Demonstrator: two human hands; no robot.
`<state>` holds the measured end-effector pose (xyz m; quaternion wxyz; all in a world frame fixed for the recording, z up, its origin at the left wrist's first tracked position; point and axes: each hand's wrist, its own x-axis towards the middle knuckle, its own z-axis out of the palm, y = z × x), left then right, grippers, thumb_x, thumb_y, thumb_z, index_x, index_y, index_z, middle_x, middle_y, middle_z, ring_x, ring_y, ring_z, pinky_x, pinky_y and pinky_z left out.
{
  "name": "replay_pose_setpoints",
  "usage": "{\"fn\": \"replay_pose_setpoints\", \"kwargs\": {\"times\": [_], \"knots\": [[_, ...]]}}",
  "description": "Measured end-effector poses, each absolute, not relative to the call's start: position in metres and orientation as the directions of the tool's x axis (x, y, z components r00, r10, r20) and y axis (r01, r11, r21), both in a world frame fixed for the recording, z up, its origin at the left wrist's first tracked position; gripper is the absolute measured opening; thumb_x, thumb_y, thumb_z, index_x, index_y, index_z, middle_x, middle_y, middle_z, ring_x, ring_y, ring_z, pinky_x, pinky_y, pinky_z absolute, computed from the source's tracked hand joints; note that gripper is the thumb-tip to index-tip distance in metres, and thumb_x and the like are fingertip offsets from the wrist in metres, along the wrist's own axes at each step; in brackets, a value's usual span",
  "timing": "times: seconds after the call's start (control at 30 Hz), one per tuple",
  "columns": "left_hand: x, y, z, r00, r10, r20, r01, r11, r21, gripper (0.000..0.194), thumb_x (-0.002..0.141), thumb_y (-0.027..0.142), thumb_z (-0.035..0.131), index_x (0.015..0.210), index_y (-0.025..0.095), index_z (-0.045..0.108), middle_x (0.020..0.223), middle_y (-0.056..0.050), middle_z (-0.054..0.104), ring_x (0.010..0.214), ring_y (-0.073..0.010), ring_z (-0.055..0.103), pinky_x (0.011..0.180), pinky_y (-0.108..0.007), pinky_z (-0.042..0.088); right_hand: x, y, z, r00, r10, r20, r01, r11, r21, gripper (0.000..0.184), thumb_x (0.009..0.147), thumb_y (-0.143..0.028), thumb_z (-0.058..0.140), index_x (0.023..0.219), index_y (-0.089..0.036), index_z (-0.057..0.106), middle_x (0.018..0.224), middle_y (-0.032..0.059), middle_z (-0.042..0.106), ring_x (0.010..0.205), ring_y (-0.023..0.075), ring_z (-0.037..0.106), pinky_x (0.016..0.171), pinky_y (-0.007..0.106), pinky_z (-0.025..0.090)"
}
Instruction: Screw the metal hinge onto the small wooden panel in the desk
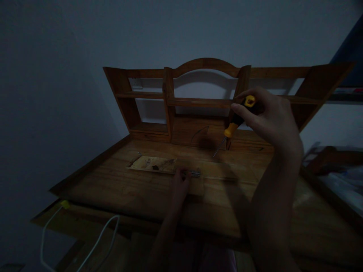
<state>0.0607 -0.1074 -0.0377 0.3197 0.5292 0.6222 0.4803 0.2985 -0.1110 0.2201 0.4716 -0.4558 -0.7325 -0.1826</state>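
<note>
The scene is dim. My right hand [269, 117] is raised over the wooden desk [119, 185] and holds a screwdriver [234, 126] with a yellow and black handle, its metal tip angled down to the left. My left hand [179, 181] rests low on the desk top, its fingers pinching a small metal piece [194, 173] that lies on the wood. Just left of that hand lies a flat wooden board [153, 164] with dark marks.
A wooden hutch [170, 102] with shelves and an arched top stands at the back of the desk against a pale wall. A white cable [99, 234] with a yellow end hangs over the desk's front left edge. Blurred furniture lies at the right.
</note>
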Motion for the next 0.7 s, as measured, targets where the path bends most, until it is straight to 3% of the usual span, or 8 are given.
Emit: {"fn": "replay_pose_setpoints", "kwargs": {"times": [0.23,0.7], "knots": [[0.0579,-0.1101,-0.0316,-0.222,0.97,0.102,0.319,-0.027,0.947,0.024,0.089,0.028,0.068,0.11,0.017,0.069,0.093,-0.009,0.077,0.092,-0.026,0.074,0.085,-0.036,0.056,0.2997,-0.1118,0.2191,-0.146,0.524,0.839,0.845,0.507,-0.17,0.031,0.097,-0.061,0.059,0.117,-0.039,0.069,0.107,0.0071,0.077,0.1,0.0363,0.07,0.078,0.05,0.053],[0.0591,-0.1072,-0.0289,-0.256,0.966,0.035,0.304,0.046,0.952,0.011,0.087,0.024,0.071,0.096,0.018,0.067,0.083,-0.005,0.075,0.086,-0.024,0.074,0.077,-0.032,0.052,0.3036,-0.1111,0.2179,-0.144,0.498,0.855,0.843,0.514,-0.158,0.027,0.096,-0.051,0.064,0.114,-0.032,0.07,0.106,0.008,0.077,0.096,0.0342,0.071,0.081,0.049,0.053]]}}
